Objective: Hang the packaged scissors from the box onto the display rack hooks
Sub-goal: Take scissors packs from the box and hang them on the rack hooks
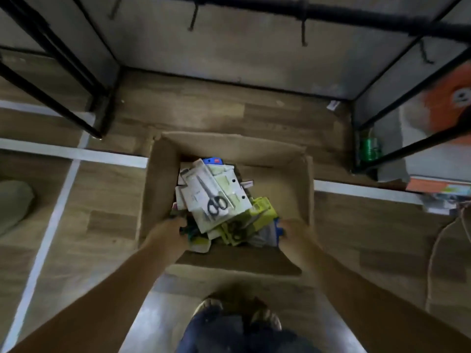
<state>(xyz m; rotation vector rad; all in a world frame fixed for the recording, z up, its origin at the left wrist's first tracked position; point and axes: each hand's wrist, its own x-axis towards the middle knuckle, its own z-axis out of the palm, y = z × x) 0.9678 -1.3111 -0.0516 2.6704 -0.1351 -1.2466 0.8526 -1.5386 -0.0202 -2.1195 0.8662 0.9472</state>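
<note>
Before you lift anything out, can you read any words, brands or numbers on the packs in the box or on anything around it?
No text is readable anywhere.
White card pack with black-handled scissors: print too blurred to read.
Yellow-green packs beneath it: blurred.
Orange and white bag in the right-hand rack: a round white mark, no legible words.
Small white tag on the wooden floor: too small.

A: What is the person wearing?
B: Both forearms (122, 289) are bare, with no sleeves in view. The trousers (237, 335), near the bottom edge, are dark blue.
A: And the feet?
B: Open sandals (265, 317), toes showing, though blurred.
</note>
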